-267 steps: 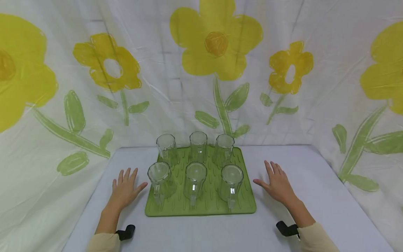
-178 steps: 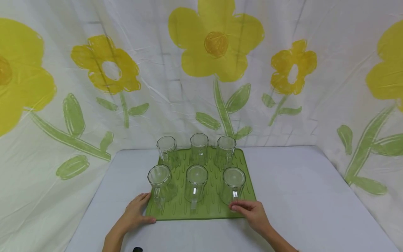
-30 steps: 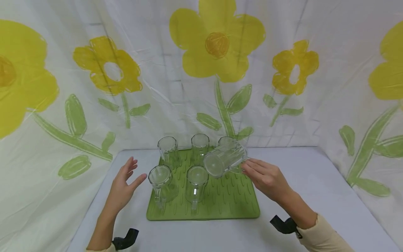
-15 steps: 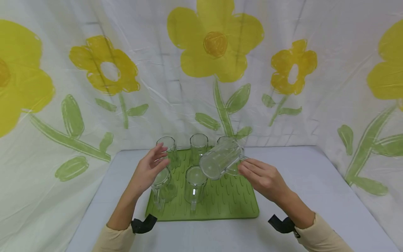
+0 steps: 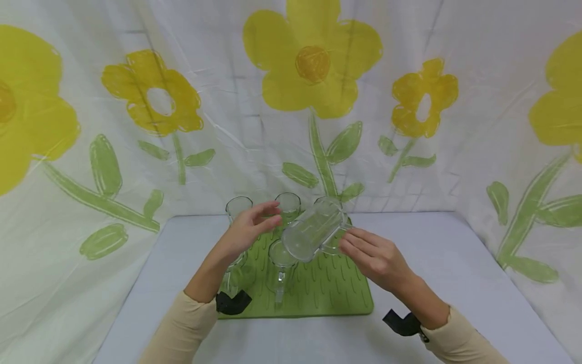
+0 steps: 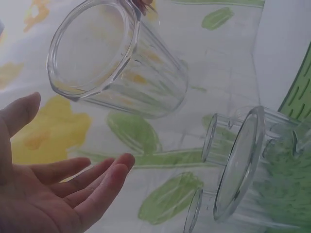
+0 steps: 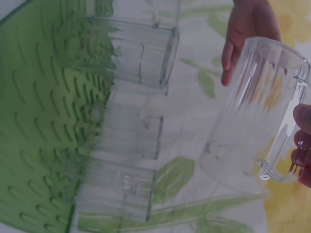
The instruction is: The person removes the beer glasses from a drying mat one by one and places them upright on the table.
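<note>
My right hand [image 5: 375, 257] grips a clear glass mug [image 5: 313, 231] by its handle, up in the air over the mat. The mug lies tilted, one round end pointing down and to the left. My left hand [image 5: 249, 228] reaches in from the left with relaxed, spread fingers and holds nothing. In the left wrist view a gap shows between its fingertips [image 6: 124, 162] and the held mug [image 6: 155, 85]. Below, a middle front mug [image 5: 282, 273] stands on the green ribbed mat [image 5: 332, 293]. The left forearm partly hides the front left mug [image 5: 230, 283].
Three more glass mugs stand along the back of the mat, among them a back left mug [image 5: 238, 205] and a back middle mug [image 5: 288, 202]. The white table [image 5: 409, 242] ends at a flower-printed curtain [image 5: 218, 167].
Since the first frame, my right hand has lifted the front right mug by its handle and tilted it. Over the last second, my left hand has moved right towards it; the mug has shifted slightly left.
</note>
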Motion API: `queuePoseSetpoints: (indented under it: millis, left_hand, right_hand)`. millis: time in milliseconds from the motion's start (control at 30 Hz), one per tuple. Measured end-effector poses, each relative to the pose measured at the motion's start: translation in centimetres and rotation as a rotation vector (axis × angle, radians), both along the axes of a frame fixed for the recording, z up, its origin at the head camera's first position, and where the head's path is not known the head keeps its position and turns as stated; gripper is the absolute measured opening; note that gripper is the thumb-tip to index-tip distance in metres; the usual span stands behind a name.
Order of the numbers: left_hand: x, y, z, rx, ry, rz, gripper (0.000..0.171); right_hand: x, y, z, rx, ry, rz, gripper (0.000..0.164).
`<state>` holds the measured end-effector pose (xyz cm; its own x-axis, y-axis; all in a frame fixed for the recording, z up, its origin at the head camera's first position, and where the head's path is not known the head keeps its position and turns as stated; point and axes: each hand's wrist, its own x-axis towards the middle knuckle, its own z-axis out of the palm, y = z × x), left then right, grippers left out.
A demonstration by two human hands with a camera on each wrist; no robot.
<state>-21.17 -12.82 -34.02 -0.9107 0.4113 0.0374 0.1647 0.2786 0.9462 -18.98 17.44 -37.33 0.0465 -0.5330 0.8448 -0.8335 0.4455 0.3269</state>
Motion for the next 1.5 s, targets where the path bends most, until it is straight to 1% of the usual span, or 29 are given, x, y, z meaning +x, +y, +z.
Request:
queuePoseSetpoints:
  millis: [200, 267, 400, 500, 667, 700, 800, 900, 1033, 1133, 1400, 1500]
  left_hand:
    - [-0.9, 1.0, 0.0, -0.003, -0.102, -0.055, 0.056]
    - [-1.1, 1.2, 0.0, -0.011, -0.127, -0.081, 0.055]
    - [-1.4, 1.6, 0.1, 0.0, -0.197, -0.108, 0.056]
    - [-1.6, 1.9, 0.1, 0.04, -0.26, -0.119, 0.062]
    - [-1.8, 2.3, -0.1, 0.134, -0.332, -0.178, 0.067]
    - [-1.9, 2.4, -0.1, 0.144, -0.345, -0.186, 0.068]
    - [-2.0, 2.5, -0.2, 0.134, -0.374, -0.186, 0.068]
    - [-2.1, 2.6, -0.5, 0.097, -0.384, -0.179, 0.067]
    - [-2.1, 2.9, -0.7, 0.078, -0.408, -0.161, 0.058]
    - [-2.0, 3.1, -0.6, 0.087, -0.431, -0.15, 0.053]
    - [-1.6, 3.3, -0.3, 0.102, -0.423, -0.128, 0.05]
    - [-1.5, 3.3, -0.2, 0.107, -0.424, -0.122, 0.049]
  right_hand:
    - [0.1, -0.3, 0.0, 0.005, 0.026, 0.012, 0.026]
    - [0.1, -0.4, 0.0, 0.007, 0.034, 0.018, 0.025]
    - [0.2, -0.5, 0.0, 0.013, 0.051, 0.028, 0.026]
    - [0.2, -0.6, 0.0, 0.016, 0.069, 0.039, 0.025]
    - [0.3, -0.8, 0.1, 0.032, 0.096, 0.042, 0.025]
    - [0.3, -0.9, 0.1, 0.036, 0.101, 0.04, 0.024]
    - [0.4, -1.0, 0.0, 0.042, 0.108, 0.035, 0.024]
    - [0.4, -1.1, -0.1, 0.044, 0.11, 0.035, 0.024]
    - [0.5, -1.1, -0.1, 0.052, 0.115, 0.039, 0.024]
    - [0.4, -1.0, -0.1, 0.056, 0.119, 0.045, 0.023]
    - [0.3, -0.7, 0.0, 0.069, 0.099, 0.06, 0.024]
    - [0.2, -0.7, -0.1, 0.06, 0.077, 0.06, 0.023]
